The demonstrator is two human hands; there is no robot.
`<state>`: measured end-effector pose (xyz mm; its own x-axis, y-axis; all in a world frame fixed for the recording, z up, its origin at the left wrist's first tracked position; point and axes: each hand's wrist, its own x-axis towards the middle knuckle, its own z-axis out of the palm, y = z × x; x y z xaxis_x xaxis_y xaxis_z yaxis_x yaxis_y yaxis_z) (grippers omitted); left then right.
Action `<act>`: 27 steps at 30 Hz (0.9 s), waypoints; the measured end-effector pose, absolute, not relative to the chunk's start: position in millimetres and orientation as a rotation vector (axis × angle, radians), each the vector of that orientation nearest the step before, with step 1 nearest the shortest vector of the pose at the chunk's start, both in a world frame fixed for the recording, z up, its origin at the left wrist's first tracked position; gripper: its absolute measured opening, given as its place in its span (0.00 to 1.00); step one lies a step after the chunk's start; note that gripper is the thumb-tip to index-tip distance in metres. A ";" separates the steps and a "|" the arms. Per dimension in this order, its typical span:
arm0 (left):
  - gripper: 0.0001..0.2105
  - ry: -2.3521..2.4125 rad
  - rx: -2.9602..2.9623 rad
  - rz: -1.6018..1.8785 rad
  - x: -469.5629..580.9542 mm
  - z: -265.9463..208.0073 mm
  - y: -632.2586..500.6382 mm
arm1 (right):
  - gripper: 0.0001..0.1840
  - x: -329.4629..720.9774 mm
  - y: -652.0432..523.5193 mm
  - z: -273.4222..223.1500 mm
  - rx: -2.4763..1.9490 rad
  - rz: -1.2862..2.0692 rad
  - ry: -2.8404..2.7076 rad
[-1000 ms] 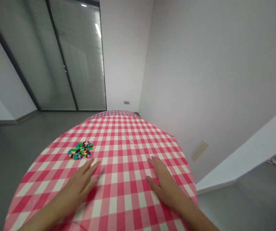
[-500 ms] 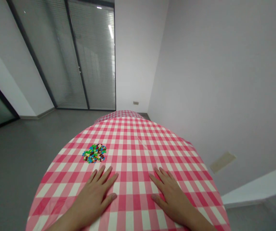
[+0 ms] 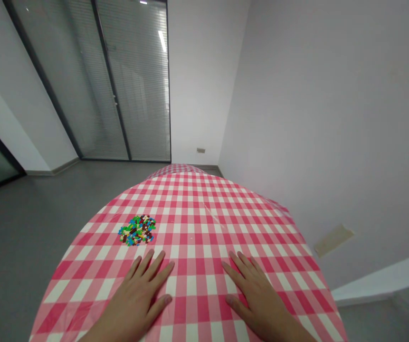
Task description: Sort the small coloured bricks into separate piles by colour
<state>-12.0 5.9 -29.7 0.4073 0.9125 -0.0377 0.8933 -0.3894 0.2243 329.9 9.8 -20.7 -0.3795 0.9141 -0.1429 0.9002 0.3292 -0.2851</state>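
My left hand (image 3: 138, 297) lies palm down on the checked tablecloth (image 3: 197, 304), its fingers spread and nothing in them. Just beyond its fingertips is a loose pile of small building bricks (image 3: 137, 230) in blue, green, brown, white and yellow, not touched by the hand. To the right, my right hand (image 3: 252, 292) also rests flat with fingers apart and holds nothing. Bare cloth separates the two hands.
The red-and-white cloth covers a table with a rounded far edge. A pale wall (image 3: 314, 118) runs close along the right side. Glass panels with blinds (image 3: 140, 104) stand beyond the table at the left, past the grey floor (image 3: 47, 209).
The view has shifted slightly, so the bricks and hands sit a little lower in the picture. Both hands still lie flat on the cloth.
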 end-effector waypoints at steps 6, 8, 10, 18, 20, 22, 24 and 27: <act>0.27 1.601 2.455 0.125 -11.6 -28.5 6.3 | 0.36 328.5 10.8 -19.3 -1.749 0.507 -2.520; 0.27 1.608 2.445 0.113 -11.1 -27.9 6.1 | 0.36 327.9 11.1 -19.2 -1.754 0.509 -2.529; 0.27 1.604 2.443 0.117 -11.1 -27.1 5.8 | 0.36 328.0 10.8 -18.7 -1.761 0.506 -2.535; 0.29 1.535 2.420 0.122 -7.6 -11.9 13.2 | 0.36 326.0 25.8 2.5 -1.734 0.502 -2.509; 0.29 1.537 2.432 0.149 -1.6 -8.9 19.5 | 0.36 321.9 36.3 2.5 -1.739 0.389 -2.489; 0.29 1.553 2.448 0.163 4.9 -9.1 25.6 | 0.37 318.1 45.7 -2.5 -1.768 0.365 -2.479; 0.29 1.555 2.464 0.157 9.7 -12.3 29.6 | 0.38 315.8 51.7 -9.6 -1.789 0.394 -2.499; 0.30 1.547 2.494 0.153 12.0 -18.1 31.1 | 0.39 315.4 53.7 -16.4 -1.794 0.415 -2.524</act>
<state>12.0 31.1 -18.1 0.4461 0.8948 -0.0185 0.8738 -0.4310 0.2253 315.4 53.7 -16.4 -0.3404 0.9300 -0.1383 0.9253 0.3052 -0.2250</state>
